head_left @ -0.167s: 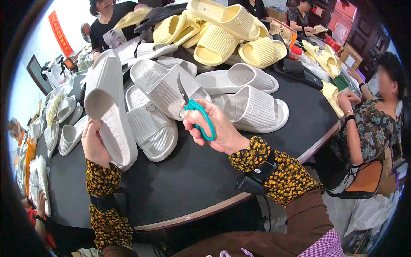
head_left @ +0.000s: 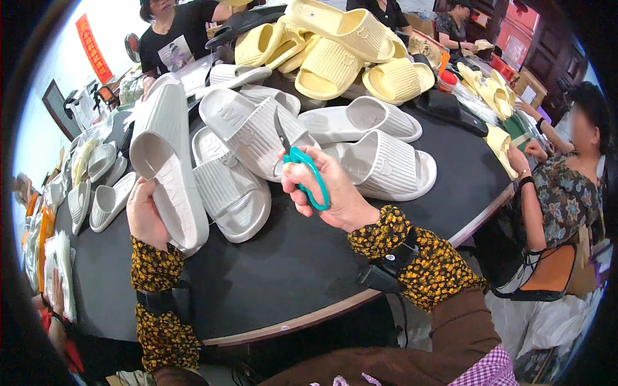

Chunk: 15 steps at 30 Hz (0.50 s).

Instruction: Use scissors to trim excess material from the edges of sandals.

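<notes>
My left hand (head_left: 147,215) grips a light grey slide sandal (head_left: 168,168) by its sole edge, heel end toward me, with the fingers partly hidden behind it. In my right hand (head_left: 329,193) is a pair of small scissors (head_left: 306,177) with teal handles. Their dark, pointed blades aim up and away, in front of a grey slide lying on the pile. More grey slides (head_left: 233,193) lie between and beyond my hands, some overlapping. Another grey slide (head_left: 391,164) rests to the right of the scissors, its ribbed strap facing up.
A heap of pale yellow slides (head_left: 331,64) sits at the far side of the dark round table (head_left: 290,273). Black slides (head_left: 447,110) lie right of it. A person (head_left: 560,186) sits at the right edge; another person (head_left: 177,38) is across the table. Clear bags (head_left: 59,270) are at left.
The whole view has shifted slightly. Both hands keep their holds on the slide and the scissors. The person across the table has moved an arm and a yellow slide upward.
</notes>
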Each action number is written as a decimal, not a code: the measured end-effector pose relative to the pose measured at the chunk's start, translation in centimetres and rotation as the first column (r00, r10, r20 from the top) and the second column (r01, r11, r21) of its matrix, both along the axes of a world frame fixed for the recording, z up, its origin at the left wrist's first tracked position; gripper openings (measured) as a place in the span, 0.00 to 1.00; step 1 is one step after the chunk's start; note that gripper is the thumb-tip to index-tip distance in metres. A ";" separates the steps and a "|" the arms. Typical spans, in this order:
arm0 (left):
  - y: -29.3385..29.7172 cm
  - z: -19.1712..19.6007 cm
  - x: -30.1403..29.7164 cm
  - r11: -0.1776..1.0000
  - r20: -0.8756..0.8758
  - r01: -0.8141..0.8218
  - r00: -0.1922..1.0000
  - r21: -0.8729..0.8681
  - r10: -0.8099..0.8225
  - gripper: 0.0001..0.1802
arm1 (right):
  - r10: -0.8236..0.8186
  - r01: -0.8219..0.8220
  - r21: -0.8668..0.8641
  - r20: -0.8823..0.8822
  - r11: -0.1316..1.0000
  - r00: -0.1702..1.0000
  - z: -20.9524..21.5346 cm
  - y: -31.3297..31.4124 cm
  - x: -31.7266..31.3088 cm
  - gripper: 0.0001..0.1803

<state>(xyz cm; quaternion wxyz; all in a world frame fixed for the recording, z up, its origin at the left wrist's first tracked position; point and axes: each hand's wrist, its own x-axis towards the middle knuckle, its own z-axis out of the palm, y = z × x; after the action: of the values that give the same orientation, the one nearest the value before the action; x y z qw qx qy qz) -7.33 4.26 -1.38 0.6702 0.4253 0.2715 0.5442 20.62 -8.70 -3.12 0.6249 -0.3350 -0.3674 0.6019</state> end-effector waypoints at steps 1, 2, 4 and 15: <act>-0.2 0.1 0.2 0.999 -0.022 0.033 0.999 0.030 -0.033 0.16 | -0.009 0.009 0.019 -0.006 1.000 1.000 0.0 0.0 0.1 0.17; -0.2 0.1 0.2 0.999 -0.022 0.029 0.999 0.031 -0.029 0.16 | -0.005 0.005 0.021 -0.006 1.000 1.000 0.1 0.0 0.2 0.17; -0.3 -0.1 0.2 0.998 -0.063 0.032 0.998 0.061 -0.029 0.16 | -0.045 0.045 0.024 0.018 0.999 0.999 0.3 0.1 0.3 0.17; -1.8 1.0 1.1 0.988 -0.211 0.119 0.973 0.102 -0.095 0.14 | -0.154 0.142 0.163 0.060 0.976 0.986 0.5 0.5 0.6 0.24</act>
<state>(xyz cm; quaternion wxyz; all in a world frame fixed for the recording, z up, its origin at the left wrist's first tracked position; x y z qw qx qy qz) -6.20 2.49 -0.42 0.6417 0.5308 0.2841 0.4752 21.23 -8.22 -2.66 0.6791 -0.3320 -0.4104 0.5101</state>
